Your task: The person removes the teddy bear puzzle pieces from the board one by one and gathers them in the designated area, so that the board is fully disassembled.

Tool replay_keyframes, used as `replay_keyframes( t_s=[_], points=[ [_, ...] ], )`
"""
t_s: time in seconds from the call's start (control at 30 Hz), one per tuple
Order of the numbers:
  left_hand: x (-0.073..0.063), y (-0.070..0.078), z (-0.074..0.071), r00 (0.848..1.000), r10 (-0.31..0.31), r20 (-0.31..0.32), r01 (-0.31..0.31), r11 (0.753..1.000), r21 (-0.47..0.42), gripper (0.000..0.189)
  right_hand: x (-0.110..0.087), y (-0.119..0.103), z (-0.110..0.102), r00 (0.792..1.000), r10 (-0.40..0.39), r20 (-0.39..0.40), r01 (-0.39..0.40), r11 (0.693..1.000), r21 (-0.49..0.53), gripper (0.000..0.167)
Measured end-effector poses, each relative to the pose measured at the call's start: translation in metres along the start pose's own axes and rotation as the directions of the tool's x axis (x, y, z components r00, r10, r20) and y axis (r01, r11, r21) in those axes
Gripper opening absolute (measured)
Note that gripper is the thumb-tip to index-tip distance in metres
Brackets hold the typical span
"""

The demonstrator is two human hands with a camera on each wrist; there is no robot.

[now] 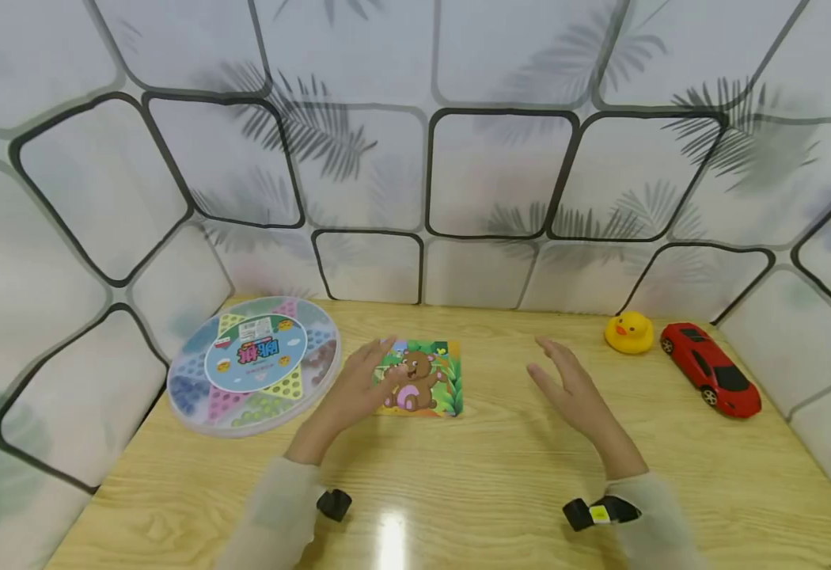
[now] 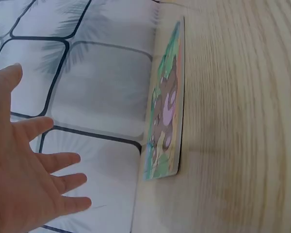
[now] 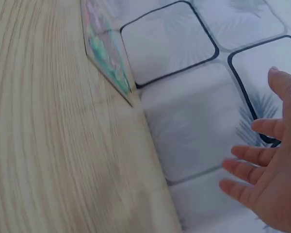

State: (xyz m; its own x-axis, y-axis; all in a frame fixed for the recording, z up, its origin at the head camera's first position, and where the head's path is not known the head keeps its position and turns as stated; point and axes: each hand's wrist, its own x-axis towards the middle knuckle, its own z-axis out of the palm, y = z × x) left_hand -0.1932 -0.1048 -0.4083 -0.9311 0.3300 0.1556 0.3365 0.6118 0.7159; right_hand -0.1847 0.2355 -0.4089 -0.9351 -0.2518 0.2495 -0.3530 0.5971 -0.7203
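Note:
A bear picture puzzle board (image 1: 423,384) lies flat on the wooden table, its left part overlapped by my left hand in the head view. My left hand (image 1: 360,388) is held above the table with fingers spread and nothing in them; the left wrist view shows the palm beside the board (image 2: 167,109). My right hand (image 1: 574,394) hovers to the right of the board, fingers extended and apart, holding nothing. In the right wrist view its fingers (image 3: 250,158) stand clear of the board's corner (image 3: 109,58).
A round star-patterned Chinese checkers board (image 1: 244,412) in clear wrapping lies at the left. At the back right sit a yellow rubber duck (image 1: 629,332) and a red toy car (image 1: 711,370). A patterned wall covering (image 1: 480,269) encloses the table's back and sides.

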Motion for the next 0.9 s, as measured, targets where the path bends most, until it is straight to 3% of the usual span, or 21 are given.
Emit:
replay_keyframes(
  t_s=[0.13,0.27,0.43,0.53,0.63,0.8,0.9],
  points=[
    [0.004,0.000,0.004,0.999,-0.032,-0.028,0.027,0.984,-0.178,0.054,0.007,-0.006,0.010,0.999,0.024,-0.021,-0.020,0.981,0.191,0.041],
    [0.012,-0.006,0.011,0.996,-0.067,-0.059,0.044,0.944,-0.326,0.046,0.015,-0.007,0.021,0.998,0.069,-0.003,-0.063,0.930,0.361,0.039],
    [0.021,-0.014,0.018,0.992,-0.124,-0.010,0.107,0.897,-0.430,0.045,0.028,-0.001,0.038,0.996,0.092,0.011,-0.086,0.871,0.484,0.041],
    [0.027,-0.017,0.022,0.982,-0.179,0.054,0.186,0.900,-0.393,0.051,0.038,0.002,0.049,0.994,0.107,0.030,-0.107,0.842,0.530,0.043],
    [0.032,-0.020,0.026,0.974,-0.202,0.102,0.224,0.916,-0.332,0.051,0.047,0.004,0.060,0.990,0.121,0.070,-0.140,0.815,0.563,0.049],
    [0.038,-0.026,0.033,0.972,-0.177,0.155,0.211,0.946,-0.246,0.046,0.058,0.007,0.073,0.981,0.157,0.111,-0.192,0.780,0.596,0.051],
    [0.041,-0.029,0.037,0.968,-0.163,0.190,0.204,0.955,-0.216,0.048,0.063,0.009,0.078,0.977,0.181,0.115,-0.214,0.776,0.593,0.050]
  ],
)
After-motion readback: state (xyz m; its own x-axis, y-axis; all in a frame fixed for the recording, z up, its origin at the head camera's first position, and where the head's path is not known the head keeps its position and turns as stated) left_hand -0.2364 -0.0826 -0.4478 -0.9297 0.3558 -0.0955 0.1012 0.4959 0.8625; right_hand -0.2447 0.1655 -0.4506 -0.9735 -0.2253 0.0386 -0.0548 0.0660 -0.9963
